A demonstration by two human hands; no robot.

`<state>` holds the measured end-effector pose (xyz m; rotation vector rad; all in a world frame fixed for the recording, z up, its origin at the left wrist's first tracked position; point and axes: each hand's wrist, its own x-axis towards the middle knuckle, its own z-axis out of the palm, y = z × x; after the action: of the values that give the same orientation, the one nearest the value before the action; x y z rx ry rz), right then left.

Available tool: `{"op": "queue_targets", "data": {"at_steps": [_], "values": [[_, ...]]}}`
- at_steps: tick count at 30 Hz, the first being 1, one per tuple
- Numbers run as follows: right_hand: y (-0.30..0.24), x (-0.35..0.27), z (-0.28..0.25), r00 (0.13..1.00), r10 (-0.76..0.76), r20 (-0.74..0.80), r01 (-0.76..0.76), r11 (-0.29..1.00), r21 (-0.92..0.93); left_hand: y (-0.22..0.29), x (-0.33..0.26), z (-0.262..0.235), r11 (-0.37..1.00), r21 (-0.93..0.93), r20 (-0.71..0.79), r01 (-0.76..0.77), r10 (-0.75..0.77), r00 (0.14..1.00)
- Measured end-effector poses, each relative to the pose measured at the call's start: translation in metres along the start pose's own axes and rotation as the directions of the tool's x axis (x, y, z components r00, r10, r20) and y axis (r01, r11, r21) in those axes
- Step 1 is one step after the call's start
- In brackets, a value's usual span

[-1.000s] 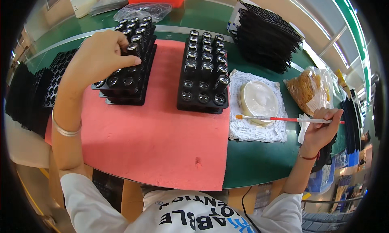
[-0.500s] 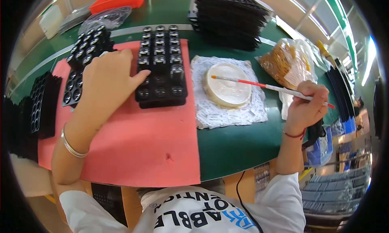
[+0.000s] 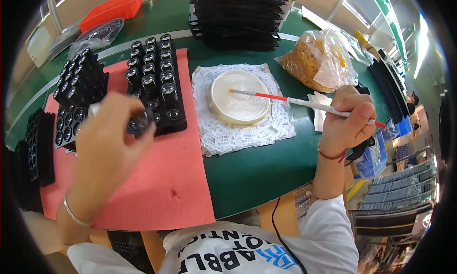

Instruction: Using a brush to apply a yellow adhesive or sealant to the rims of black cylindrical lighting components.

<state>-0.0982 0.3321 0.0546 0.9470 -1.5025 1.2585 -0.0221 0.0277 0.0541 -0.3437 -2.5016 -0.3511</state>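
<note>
My left hand [image 3: 107, 143], blurred by motion, curls its thumb and fingers around a small black cylindrical part [image 3: 142, 123]. This is at the near left corner of a black tray [image 3: 178, 124] with rows of upright black cylinders with shiny, glassy tops [image 3: 148, 81]. In my right hand [image 3: 350, 116] is a thin paintbrush [image 3: 304, 103] with a red and white handle, held slantwise. Its tip is over a round, pale shallow dish [image 3: 240, 97], which sits on a white printed paper-like pad [image 3: 247, 139]. Whether the bristles touch the dish, I cannot tell.
Left of my hand stands another tray with black cylinders [image 3: 81, 78], on the pink mat [image 3: 162, 193]. Stacked black trays [image 3: 238, 19] are at the back; more [image 3: 40, 150] stand far left. A bag of yellowish-brown pieces [image 3: 316, 59] lies behind my right hand. An orange bin [image 3: 112, 9] is back left.
The view has shifted, so the table things sit further left. My left hand has come nearer, from between the trays to the right tray's near corner. The brush stays over the dish.
</note>
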Motion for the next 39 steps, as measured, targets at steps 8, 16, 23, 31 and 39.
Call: {"op": "queue_targets", "data": {"at_steps": [8, 16, 23, 31, 39], "values": [[0.001, 0.000, 0.009, 0.999, 0.005, 0.044, -0.006, 1.000, 0.005, 0.003, -0.049, 0.016, 0.973, -0.193, 0.235, -0.124, 0.169, 0.957], [0.003, 0.000, 0.014, 0.991, 0.115, 0.074, -0.117, 0.993, 0.022, -0.005, -0.051, 0.021, 0.915, -0.403, 0.289, -0.010, 0.138, 0.947], [0.010, 0.002, 0.019, 0.960, 0.279, -0.021, -0.277, 0.958, 0.071, -0.008, -0.051, 0.024, 0.856, -0.516, 0.270, 0.039, 0.119, 0.955], [0.034, 0.007, 0.014, 0.740, 0.655, -0.153, -0.595, 0.744, 0.305, -0.006, -0.040, 0.010, 0.549, -0.594, 0.647, 0.588, -0.108, 0.755], [0.020, 0.009, 0.025, 0.662, 0.749, -0.033, -0.602, 0.558, 0.571, -0.013, -0.045, 0.020, 0.151, -0.770, 0.586, 0.620, -0.219, 0.780]]}}
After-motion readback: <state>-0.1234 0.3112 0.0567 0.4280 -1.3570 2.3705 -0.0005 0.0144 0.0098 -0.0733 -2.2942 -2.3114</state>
